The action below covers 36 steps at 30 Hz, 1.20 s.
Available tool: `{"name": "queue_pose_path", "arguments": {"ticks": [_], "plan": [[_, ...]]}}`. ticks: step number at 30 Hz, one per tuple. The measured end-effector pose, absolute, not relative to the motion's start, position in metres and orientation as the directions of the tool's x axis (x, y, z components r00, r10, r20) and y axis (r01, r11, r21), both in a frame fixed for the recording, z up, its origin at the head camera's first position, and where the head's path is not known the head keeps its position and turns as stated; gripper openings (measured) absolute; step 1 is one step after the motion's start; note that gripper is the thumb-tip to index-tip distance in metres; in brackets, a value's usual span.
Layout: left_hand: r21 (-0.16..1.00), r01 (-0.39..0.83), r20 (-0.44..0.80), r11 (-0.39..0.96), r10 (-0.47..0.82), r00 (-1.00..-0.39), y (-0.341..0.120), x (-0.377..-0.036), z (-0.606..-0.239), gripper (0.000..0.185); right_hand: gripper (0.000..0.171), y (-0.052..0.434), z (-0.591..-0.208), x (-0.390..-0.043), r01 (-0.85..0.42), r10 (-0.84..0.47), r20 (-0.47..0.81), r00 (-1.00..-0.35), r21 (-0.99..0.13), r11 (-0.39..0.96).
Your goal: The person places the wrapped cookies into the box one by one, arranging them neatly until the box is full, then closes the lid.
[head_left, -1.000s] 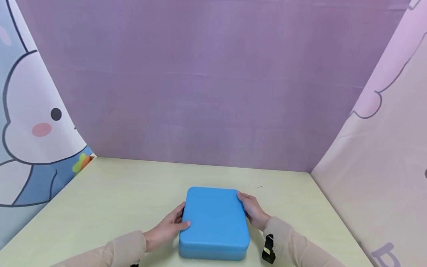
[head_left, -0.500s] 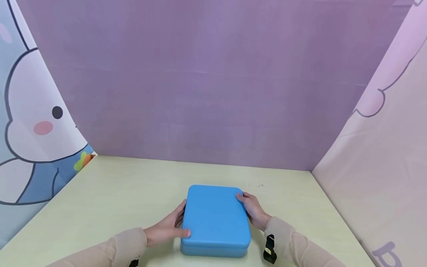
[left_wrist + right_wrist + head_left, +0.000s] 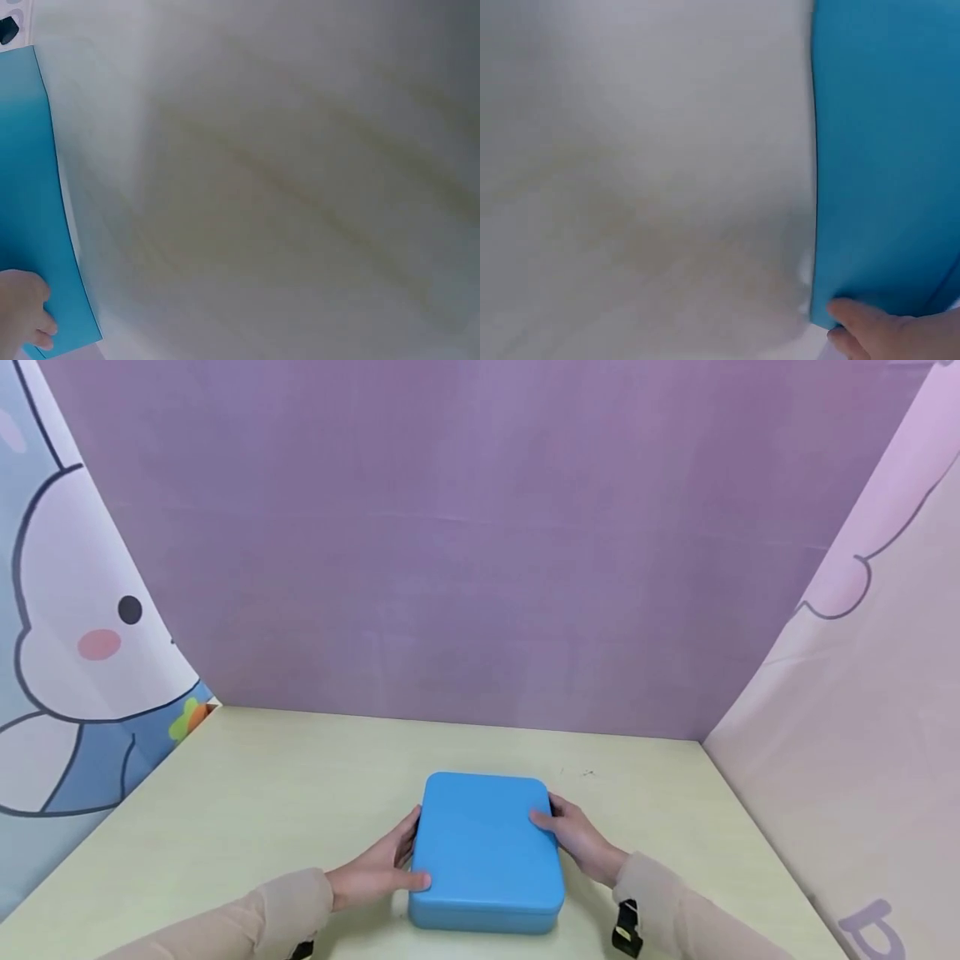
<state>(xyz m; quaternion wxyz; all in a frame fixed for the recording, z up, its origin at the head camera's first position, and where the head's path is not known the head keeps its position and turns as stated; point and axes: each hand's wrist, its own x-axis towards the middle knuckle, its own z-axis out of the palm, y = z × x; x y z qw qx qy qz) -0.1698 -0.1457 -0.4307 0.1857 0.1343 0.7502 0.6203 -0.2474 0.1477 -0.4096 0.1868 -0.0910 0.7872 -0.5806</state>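
Note:
A flat blue box [image 3: 486, 852] with rounded corners lies shut on the pale table [image 3: 285, 793], near its front edge. My left hand [image 3: 378, 868] holds its left side, thumb on the lid near the front corner. My right hand [image 3: 581, 839] holds the right side, thumb resting on the lid. In the left wrist view the blue box [image 3: 30, 187] fills the left edge with my left hand's fingertips [image 3: 22, 307] at its corner. In the right wrist view the blue box [image 3: 885, 150] fills the right side, and a finger of my right hand [image 3: 877, 330] touches its edge.
A purple backdrop [image 3: 480, 568] closes the far side of the table. A cartoon-print curtain [image 3: 75, 652] hangs on the left and a pink one [image 3: 862, 735] on the right. A black strap [image 3: 625, 935] hangs at my right wrist.
My right hand has slid from the box's far right corner a little back along its right side. The box sits slightly farther from me. The left hand keeps its hold.

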Motion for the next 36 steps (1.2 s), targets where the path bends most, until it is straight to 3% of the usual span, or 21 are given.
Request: {"name": "queue_pose_path", "arguments": {"ticks": [5, 9, 13, 21, 36], "plan": [[0.983, -0.026, -0.106, 0.184, 0.438, -0.893, -0.146, -0.172, -0.433, 0.102, 0.097, 0.165, -0.401, -0.225, 0.055, -0.459, -0.238, -0.856, -0.924, 0.378], [0.986, -0.026, -0.096, 0.162, 0.440, -0.893, -0.147, -0.172, -0.434, 0.102, 0.103, 0.175, -0.400, -0.215, 0.040, -0.578, -0.240, -0.780, -0.941, 0.337], [0.987, -0.030, -0.098, 0.158, 0.439, -0.893, -0.148, -0.172, -0.435, 0.102, 0.105, 0.179, -0.403, -0.213, 0.038, -0.621, -0.225, -0.751, -0.954, 0.299], [0.986, -0.038, -0.107, 0.159, 0.449, -0.887, -0.148, -0.173, -0.436, 0.102, 0.103, 0.184, -0.410, -0.211, 0.029, -0.648, -0.214, -0.731, -0.958, 0.284], [0.982, -0.034, -0.109, 0.184, 0.415, -0.903, -0.150, -0.192, -0.432, 0.103, 0.101, 0.177, -0.409, -0.231, -0.003, -0.607, -0.205, -0.767, -0.947, 0.323]]}}
